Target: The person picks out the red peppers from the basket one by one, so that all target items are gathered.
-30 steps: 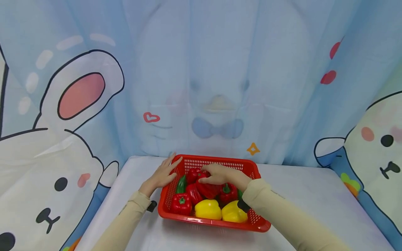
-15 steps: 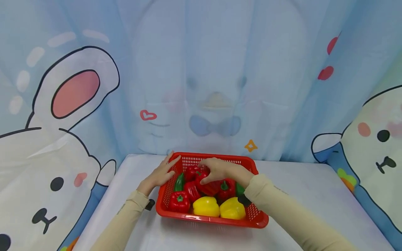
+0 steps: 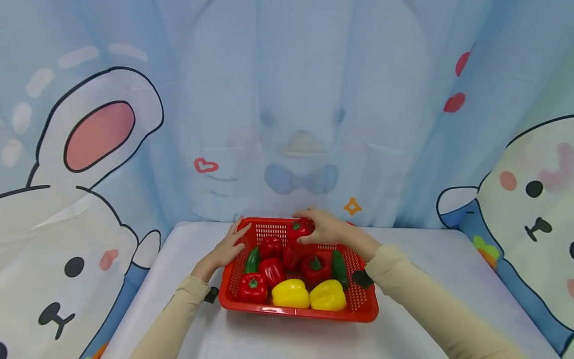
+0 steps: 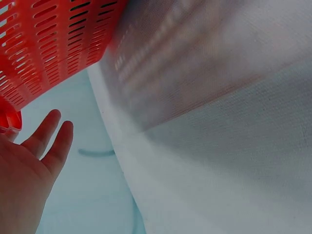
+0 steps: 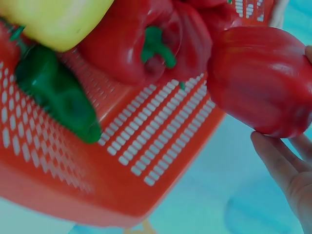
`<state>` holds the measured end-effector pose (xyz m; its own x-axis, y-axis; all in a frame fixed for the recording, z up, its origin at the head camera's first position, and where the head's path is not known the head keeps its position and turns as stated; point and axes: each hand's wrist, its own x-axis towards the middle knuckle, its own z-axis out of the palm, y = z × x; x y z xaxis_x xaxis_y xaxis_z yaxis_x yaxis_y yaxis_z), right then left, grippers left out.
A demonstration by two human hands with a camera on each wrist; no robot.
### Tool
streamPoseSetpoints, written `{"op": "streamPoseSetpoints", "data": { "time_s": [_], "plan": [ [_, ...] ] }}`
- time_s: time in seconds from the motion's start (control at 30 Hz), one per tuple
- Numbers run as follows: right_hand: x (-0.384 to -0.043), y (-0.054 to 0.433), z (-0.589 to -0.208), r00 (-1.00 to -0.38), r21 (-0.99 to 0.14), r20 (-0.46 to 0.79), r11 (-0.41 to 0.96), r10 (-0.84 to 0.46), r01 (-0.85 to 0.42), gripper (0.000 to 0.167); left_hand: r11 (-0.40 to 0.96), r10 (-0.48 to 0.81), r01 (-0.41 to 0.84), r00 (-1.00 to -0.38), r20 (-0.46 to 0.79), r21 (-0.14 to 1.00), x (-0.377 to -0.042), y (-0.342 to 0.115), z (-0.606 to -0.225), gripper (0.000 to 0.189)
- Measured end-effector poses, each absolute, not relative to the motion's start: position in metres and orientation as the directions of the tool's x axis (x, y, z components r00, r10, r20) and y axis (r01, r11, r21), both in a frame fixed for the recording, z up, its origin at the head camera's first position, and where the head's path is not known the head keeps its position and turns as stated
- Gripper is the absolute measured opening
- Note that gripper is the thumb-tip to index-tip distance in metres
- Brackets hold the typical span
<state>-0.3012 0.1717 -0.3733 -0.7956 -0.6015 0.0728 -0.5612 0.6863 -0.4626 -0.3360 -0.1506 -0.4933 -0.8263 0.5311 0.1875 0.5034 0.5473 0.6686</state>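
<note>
My right hand (image 3: 329, 228) grips a red bell pepper (image 3: 301, 228) over the back of the red plastic basket (image 3: 287, 312). In the right wrist view, fingers (image 5: 270, 158) reach under this pepper (image 5: 261, 78), clear of the others. My left hand (image 3: 224, 252) rests at the basket's left rim, fingers straight; the left wrist view shows them spread beside the slotted wall (image 4: 53, 48). Inside lie several more red peppers, among them one (image 3: 252, 288) at the front left. Two yellow peppers (image 3: 290, 294) sit along the front. A long green pepper (image 3: 339, 269) lies on the right.
A second green vegetable (image 3: 252, 260) lies at the basket's left side. The basket stands on a table with a white cloth (image 3: 421, 269). Behind it hangs a light blue curtain (image 3: 296, 99) printed with cartoon animals.
My right hand has lifted the red bell pepper from the pile, up and toward the basket's back. The left hand stays at the rim. The head view has shifted slightly.
</note>
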Motion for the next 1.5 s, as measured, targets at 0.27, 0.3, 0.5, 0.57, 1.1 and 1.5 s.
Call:
{"op": "streamPoseSetpoints", "data": {
  "time_s": [0.27, 0.3, 0.5, 0.57, 1.1, 1.5],
  "plan": [
    [-0.309, 0.203, -0.374, -0.842, -0.519, 0.201, 0.675, -0.5, -0.525, 0.056, 0.513, 0.538, 0.514, -0.817, 0.208, 0.688, -0.338, -0.154, -0.497, 0.061],
    [-0.31, 0.207, -0.375, -0.843, -0.527, 0.214, 0.668, -0.493, -0.525, 0.054, 0.509, 0.54, 0.514, -0.815, 0.209, 0.69, -0.338, -0.155, -0.498, 0.061],
    [-0.315, 0.233, -0.38, -0.862, -0.502, 0.312, 0.701, -0.4, -0.507, 0.053, 0.472, 0.54, 0.504, -0.814, 0.215, 0.723, -0.334, -0.159, -0.499, 0.061],
    [-0.317, 0.242, -0.38, -0.878, -0.502, 0.329, 0.723, -0.347, -0.474, 0.055, 0.471, 0.535, 0.492, -0.819, 0.206, 0.733, -0.332, -0.16, -0.498, 0.061],
    [-0.314, 0.317, -0.41, -0.95, -0.588, 0.294, 0.765, -0.102, -0.264, 0.061, 0.429, 0.495, 0.497, -0.828, 0.263, 0.754, -0.32, -0.154, -0.494, 0.059],
    [-0.301, 0.355, -0.447, -0.966, -0.553, 0.256, 0.814, -0.038, -0.179, 0.064, 0.411, 0.518, 0.508, -0.814, 0.264, 0.757, -0.328, -0.147, -0.492, 0.061]
  ]
}}
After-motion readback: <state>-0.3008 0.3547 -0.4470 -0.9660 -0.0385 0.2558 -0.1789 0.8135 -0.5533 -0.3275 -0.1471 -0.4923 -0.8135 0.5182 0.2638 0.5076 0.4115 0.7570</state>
